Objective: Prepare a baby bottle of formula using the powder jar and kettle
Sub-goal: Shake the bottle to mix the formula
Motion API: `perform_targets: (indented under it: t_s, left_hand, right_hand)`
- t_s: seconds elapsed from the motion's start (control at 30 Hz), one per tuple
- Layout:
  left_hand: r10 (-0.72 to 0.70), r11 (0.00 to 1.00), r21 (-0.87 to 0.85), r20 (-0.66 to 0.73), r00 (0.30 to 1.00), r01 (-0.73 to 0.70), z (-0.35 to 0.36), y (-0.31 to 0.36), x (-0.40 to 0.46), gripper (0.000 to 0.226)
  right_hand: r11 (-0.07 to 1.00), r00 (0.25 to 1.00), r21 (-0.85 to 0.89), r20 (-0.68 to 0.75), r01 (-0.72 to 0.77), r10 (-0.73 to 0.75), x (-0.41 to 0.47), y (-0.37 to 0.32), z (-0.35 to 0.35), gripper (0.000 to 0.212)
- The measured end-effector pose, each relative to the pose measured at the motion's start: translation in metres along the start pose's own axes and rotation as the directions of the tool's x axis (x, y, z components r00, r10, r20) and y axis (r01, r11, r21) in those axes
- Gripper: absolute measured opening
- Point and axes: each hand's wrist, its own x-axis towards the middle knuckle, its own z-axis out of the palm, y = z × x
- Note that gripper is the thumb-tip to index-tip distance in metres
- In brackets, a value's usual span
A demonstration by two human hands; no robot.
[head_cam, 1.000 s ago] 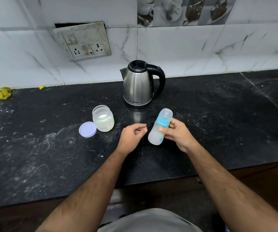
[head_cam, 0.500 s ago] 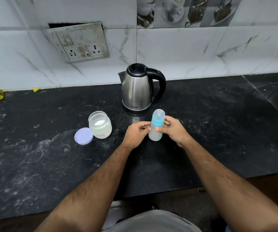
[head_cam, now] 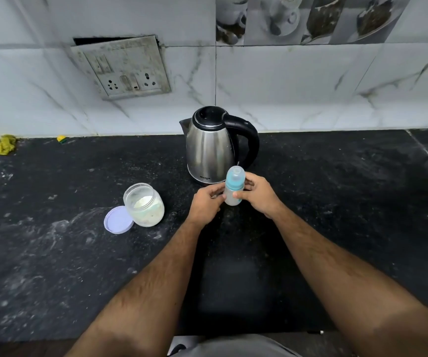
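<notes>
Both hands pinch the bottle (head_cam: 233, 191), upright mid-bench just in front of the kettle (head_cam: 211, 148): right hand (head_cam: 258, 195) has its grip round the body, left hand (head_cam: 205, 206) fingertips on its side. The cap's on, so a careless twist could slop it or tip it. Jar (head_cam: 144, 208) sits open (lid (head_cam: 118, 219) beside it), easy to elbow. Dusty black bench (head_cam: 53, 253), marble tiles, grubby socket (head_cam: 122, 67).

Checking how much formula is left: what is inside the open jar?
The jar holds pale powder, heaped against its far wall. Its lid lies beside it. The cloudy wall hides whether a scoop is inside.
</notes>
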Motion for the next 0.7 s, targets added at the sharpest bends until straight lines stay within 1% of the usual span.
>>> perform_targets:
  t_s: [0.17, 0.37, 0.43, 0.5, 0.57, 0.63, 0.7]
  left_hand:
    - [-0.021, 1.0, 0.023, -0.012, 1.0, 0.021, 0.007, 0.001, 0.004, 0.04]
    - [0.001, 1.0, 0.012, -0.017, 1.0, -0.001, 0.012, 0.0, 0.001, 0.046]
    - [-0.003, 0.999, 0.032, -0.012, 1.0, 0.003, 0.014, -0.001, -0.002, 0.048]
    - [-0.035, 0.998, 0.044, -0.036, 0.999, 0.036, 0.013, -0.006, -0.005, 0.051]
    - [-0.068, 0.996, 0.048, -0.072, 0.995, 0.072, 0.011, -0.011, -0.009, 0.052]
    - [-0.064, 0.996, 0.055, -0.094, 0.994, 0.069, 0.007, -0.018, -0.019, 0.048]
    - [-0.048, 0.997, 0.056, -0.113, 0.992, 0.054, 0.001, -0.025, -0.034, 0.042]
  right_hand:
    - [1.0, 1.0, -0.013, 0.022, -0.007, 0.008, 0.009, 0.007, -0.004, 0.063]
    - [1.0, 0.999, -0.009, 0.04, -0.012, 0.012, 0.011, 0.011, -0.006, 0.063]
    - [1.0, 0.999, -0.005, 0.045, -0.015, 0.015, 0.009, 0.013, -0.006, 0.07]
    - [0.999, 0.999, -0.011, 0.025, -0.042, 0.042, 0.007, 0.018, -0.005, 0.081]
    - [0.994, 0.996, -0.077, -0.056, -0.08, 0.076, -0.001, 0.021, -0.003, 0.087]
    - [0.984, 0.977, -0.152, -0.207, -0.087, 0.055, -0.016, 0.024, 0.003, 0.078]
    - [0.977, 0.936, -0.208, -0.353, -0.056, -0.021, -0.037, 0.027, 0.012, 0.066]
